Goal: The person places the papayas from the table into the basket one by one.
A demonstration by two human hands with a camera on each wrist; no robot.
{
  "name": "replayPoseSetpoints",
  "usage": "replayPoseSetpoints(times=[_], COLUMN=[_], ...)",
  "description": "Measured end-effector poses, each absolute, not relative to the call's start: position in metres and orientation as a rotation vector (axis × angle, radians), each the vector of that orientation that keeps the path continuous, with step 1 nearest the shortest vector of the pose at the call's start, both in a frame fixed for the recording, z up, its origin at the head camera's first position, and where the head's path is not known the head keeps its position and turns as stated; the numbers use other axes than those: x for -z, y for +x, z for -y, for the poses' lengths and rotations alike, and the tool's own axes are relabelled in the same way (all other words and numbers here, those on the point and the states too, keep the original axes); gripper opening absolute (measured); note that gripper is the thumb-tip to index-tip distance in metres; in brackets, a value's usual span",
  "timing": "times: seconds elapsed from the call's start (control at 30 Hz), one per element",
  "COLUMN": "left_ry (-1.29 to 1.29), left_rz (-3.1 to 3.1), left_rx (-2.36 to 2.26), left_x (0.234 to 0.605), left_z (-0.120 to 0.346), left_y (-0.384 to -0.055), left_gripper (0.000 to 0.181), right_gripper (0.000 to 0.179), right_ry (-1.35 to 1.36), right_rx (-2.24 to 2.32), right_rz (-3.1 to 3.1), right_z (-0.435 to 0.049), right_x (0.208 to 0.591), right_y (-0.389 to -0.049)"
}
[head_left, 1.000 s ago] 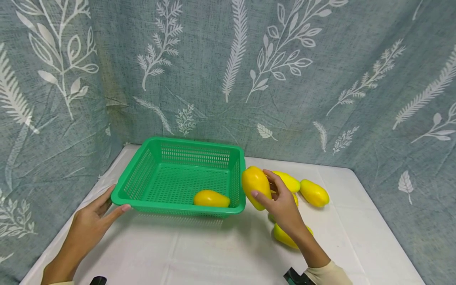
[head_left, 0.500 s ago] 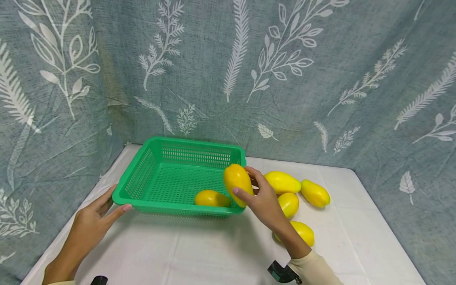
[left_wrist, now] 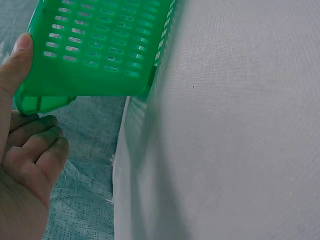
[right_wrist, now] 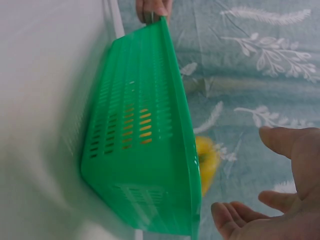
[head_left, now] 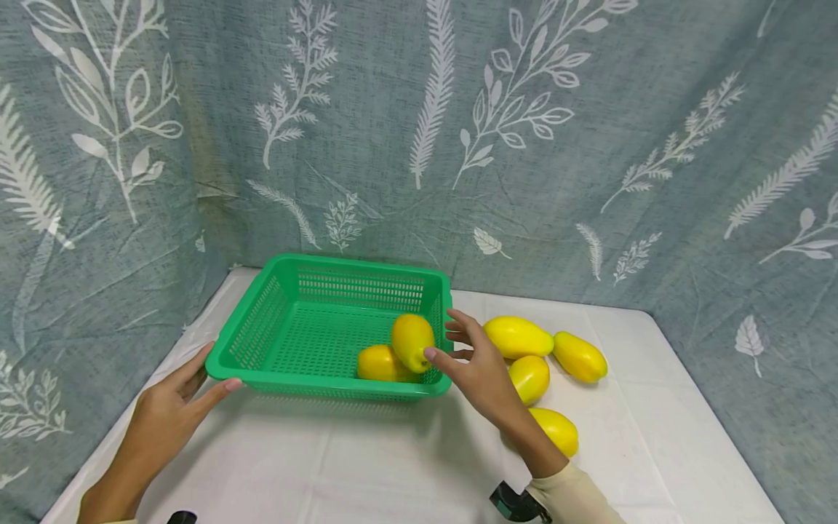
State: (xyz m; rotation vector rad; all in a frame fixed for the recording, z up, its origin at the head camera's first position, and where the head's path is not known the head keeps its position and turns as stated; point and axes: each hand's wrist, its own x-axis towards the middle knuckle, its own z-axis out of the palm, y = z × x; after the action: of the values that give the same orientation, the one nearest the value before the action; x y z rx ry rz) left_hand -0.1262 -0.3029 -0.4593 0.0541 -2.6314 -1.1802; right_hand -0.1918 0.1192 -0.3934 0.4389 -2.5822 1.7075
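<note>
A green plastic basket (head_left: 288, 379) with slotted walls stands on the white-covered table. My left hand (head_left: 164, 411) grips its near left corner, thumb and fingers about the rim; the left wrist view shows the thumb against the basket wall (left_wrist: 85, 75). One yellow mango (head_left: 378, 364) lies inside by the near wall. A second mango (head_left: 412, 340) tilts beside it, partly in front of it. Over the basket's right rim my right hand (head_left: 481, 371) has its fingers spread. In the right wrist view that hand (right_wrist: 285, 190) is apart from the blurred mango (right_wrist: 206, 162).
Several mangoes lie on the table right of the basket: one long mango (head_left: 517, 336), another farther right (head_left: 580, 356), one near the right wrist (head_left: 532, 378) and one (head_left: 556, 431) partly behind the forearm. A patterned blue-grey curtain (head_left: 380, 145) hangs behind the table.
My right hand has carried a mango leftward from beside the basket to over its right end and let go of it. The mango is now lower, inside the basket. My left hand has stayed put.
</note>
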Motion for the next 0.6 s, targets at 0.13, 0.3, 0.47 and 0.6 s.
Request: replayPoseSetpoints(times=[0.13, 0.3, 0.47, 0.6], left_ry=[0.05, 0.045, 0.049, 0.042], left_rz=[2.615, 2.613, 2.624, 2.61], left_rx=[1.183, 1.185, 1.165, 1.168], left_x=[0.46, 0.46, 0.46, 0.461], left_z=[0.303, 0.302, 0.303, 0.303], left_y=[-0.126, -0.126, -0.126, -0.126], left_gripper=[0.081, 0.081, 0.082, 0.082], right_gripper=[0.075, 0.074, 0.074, 0.075], right_ry=[0.426, 0.383, 0.348, 0.332], right_rx=[-1.701, -1.696, -1.689, -1.714], right_rz=[2.582, 2.591, 2.59, 2.572], right_z=[-0.127, -0.137, -0.147, -0.155], right_x=[0.394, 0.395, 0.395, 0.395], right_y=[-0.189, -0.187, -0.184, -0.182])
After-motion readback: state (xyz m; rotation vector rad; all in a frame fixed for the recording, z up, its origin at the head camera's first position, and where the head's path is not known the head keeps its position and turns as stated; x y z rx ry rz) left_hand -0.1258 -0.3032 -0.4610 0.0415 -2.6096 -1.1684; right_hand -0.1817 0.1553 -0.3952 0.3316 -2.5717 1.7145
